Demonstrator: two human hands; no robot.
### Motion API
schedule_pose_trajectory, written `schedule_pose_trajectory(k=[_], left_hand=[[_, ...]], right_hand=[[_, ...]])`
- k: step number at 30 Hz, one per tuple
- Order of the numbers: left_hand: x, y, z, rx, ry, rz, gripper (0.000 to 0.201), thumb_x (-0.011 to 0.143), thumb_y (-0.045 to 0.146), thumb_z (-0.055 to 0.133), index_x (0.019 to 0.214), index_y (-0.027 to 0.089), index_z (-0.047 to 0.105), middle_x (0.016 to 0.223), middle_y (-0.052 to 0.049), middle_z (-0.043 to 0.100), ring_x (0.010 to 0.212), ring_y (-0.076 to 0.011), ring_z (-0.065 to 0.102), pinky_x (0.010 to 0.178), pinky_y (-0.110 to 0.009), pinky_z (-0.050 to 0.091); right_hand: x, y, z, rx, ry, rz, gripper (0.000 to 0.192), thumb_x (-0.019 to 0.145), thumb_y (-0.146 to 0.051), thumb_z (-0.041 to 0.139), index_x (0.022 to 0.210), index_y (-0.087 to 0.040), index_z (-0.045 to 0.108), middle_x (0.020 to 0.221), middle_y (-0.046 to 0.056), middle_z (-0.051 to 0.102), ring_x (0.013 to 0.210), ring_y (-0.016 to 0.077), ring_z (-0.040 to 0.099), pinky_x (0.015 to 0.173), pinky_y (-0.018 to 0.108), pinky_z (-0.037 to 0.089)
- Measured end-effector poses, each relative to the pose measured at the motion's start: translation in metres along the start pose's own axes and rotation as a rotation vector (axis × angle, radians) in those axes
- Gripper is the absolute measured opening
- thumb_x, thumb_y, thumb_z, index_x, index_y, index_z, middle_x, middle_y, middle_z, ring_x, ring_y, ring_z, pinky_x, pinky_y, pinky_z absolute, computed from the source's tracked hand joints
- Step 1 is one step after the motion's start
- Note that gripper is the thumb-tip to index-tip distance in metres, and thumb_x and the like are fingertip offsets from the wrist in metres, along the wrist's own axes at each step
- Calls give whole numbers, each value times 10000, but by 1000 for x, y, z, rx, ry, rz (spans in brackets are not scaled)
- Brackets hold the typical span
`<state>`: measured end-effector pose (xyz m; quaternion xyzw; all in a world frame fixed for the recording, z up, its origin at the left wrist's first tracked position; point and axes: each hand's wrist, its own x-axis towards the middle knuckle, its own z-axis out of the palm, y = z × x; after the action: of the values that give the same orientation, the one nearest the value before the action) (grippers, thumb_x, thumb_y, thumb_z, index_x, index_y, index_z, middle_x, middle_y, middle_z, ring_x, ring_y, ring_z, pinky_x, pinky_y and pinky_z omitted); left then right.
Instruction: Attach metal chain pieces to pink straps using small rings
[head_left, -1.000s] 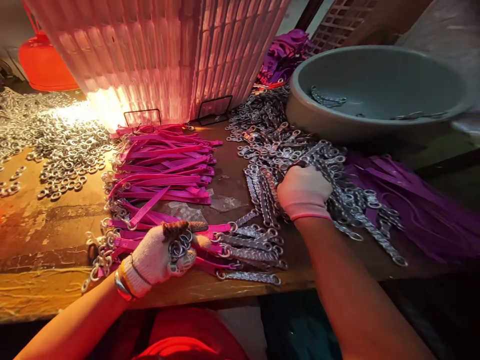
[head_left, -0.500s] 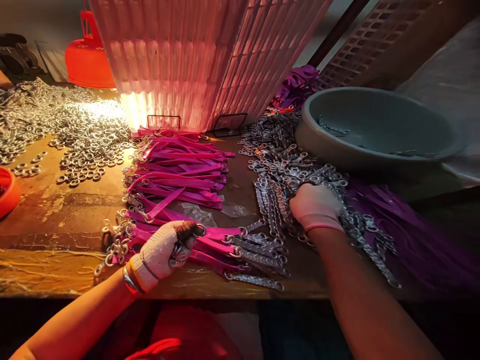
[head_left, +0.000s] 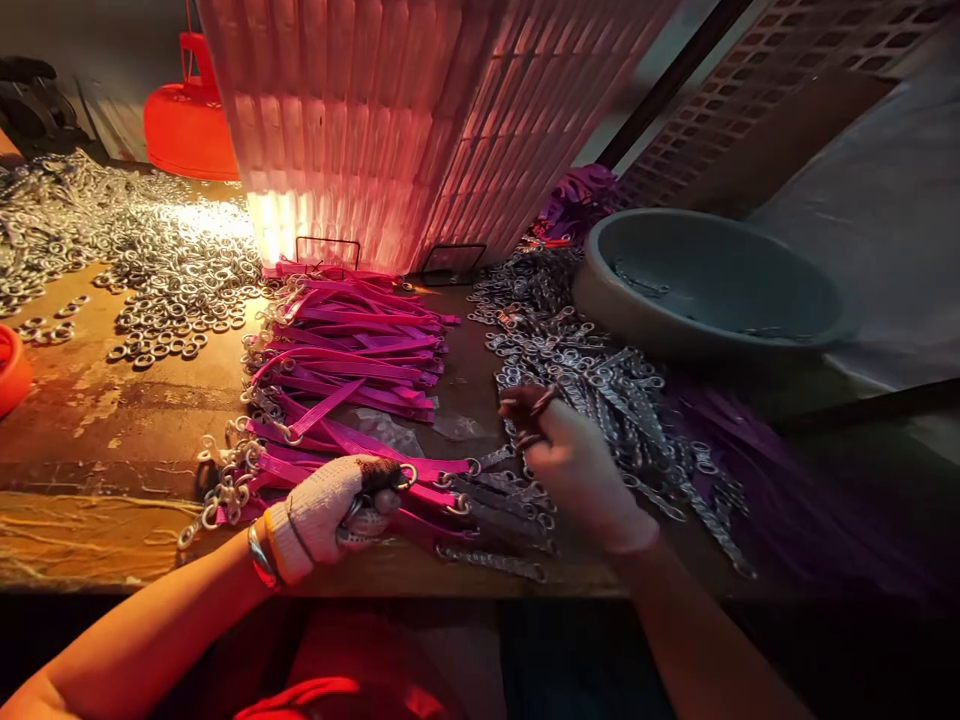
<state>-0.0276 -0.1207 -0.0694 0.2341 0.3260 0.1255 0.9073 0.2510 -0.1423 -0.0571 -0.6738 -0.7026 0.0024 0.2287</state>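
No text, label, brand, number or sign can be read.

Rear of surface (head_left: 150, 420): translucent ribbed panel (head_left: 360, 130), tall, with a bright glow at its lower left corner. Two black wire frames at its foot. Left of the panel, partly hidden by it: red dome-shaped fixture (head_left: 187, 125) with a handle. Far left edge: orange bowl (head_left: 11, 375), cut off by the view. Right: wide grey basin (head_left: 626, 305). Behind the basin: dark slanted bar (head_left: 671, 85), lattice (head_left: 757, 95), pale sheeting (head_left: 862, 235). Wood worn in patches; yellowish strands along the near left edge.
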Motion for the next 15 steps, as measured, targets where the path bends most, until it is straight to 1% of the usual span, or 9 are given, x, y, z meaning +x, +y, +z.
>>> schedule_pose_trajectory(k=[1,3,5,7,8,10,13,14,15], left_hand=[[1,1,1,-13,-2,-25,194,800,341,589,768,183,480,569,66,440,328,-27,231,304,-171,115],[2,2,2,4,5,-46,183,789,344,577,772,184,490,560,63,442,331,-34,233,311,-177,117],[5,1,3,75,21,-34,177,772,348,563,763,182,504,545,57,441,342,-44,247,325,-184,132],[6,0,3,219,24,-10,195,771,366,537,718,181,505,517,51,418,354,-57,258,342,-198,149],[5,0,3,316,34,25,225,785,384,522,693,179,505,508,46,409,364,-63,269,354,-207,164],[2,1,5,492,84,141,296,829,428,516,682,171,519,530,31,437,415,-75,324,395,-215,219],[-7,3,11,732,168,432,326,868,461,568,773,150,587,682,-2,558,591,-93,447,526,-205,349],[-10,4,13,800,165,484,317,876,455,578,801,147,598,728,-9,584,634,-97,470,562,-203,373],[-12,3,15,860,147,494,317,889,450,569,806,145,598,740,-14,595,640,-99,483,567,-204,384]], right_hand=[[-8,-18,2,47,-25,-182,438,807,-74,443,1196,-187,608,1056,100,688,922,231,647,786,334,492],[-21,-52,3,-29,-86,-420,400,795,-76,509,1164,-170,632,1056,105,680,885,227,630,753,328,479],[-29,-78,4,-195,-110,-555,261,810,-76,550,1022,-166,672,992,102,677,789,217,589,685,332,433],[-31,-91,6,-313,-120,-642,143,834,-82,566,864,-176,668,946,99,669,728,205,538,638,337,368],[-32,-93,7,-338,-124,-668,134,840,-85,567,812,-181,656,926,97,665,713,202,518,624,338,338],[-31,-92,7,-334,-116,-649,142,823,-83,566,753,-186,635,862,90,655,694,198,493,609,338,290],[-33,-86,4,-197,-140,-468,103,739,-90,570,719,-181,615,766,63,633,666,179,485,602,322,271],[-34,-86,3,-117,-169,-400,96,718,-97,562,696,-182,599,733,47,624,643,164,478,593,311,270],[-36,-86,2,-28,-205,-341,97,710,-101,546,673,-185,578,694,29,610,612,147,465,578,298,267]])
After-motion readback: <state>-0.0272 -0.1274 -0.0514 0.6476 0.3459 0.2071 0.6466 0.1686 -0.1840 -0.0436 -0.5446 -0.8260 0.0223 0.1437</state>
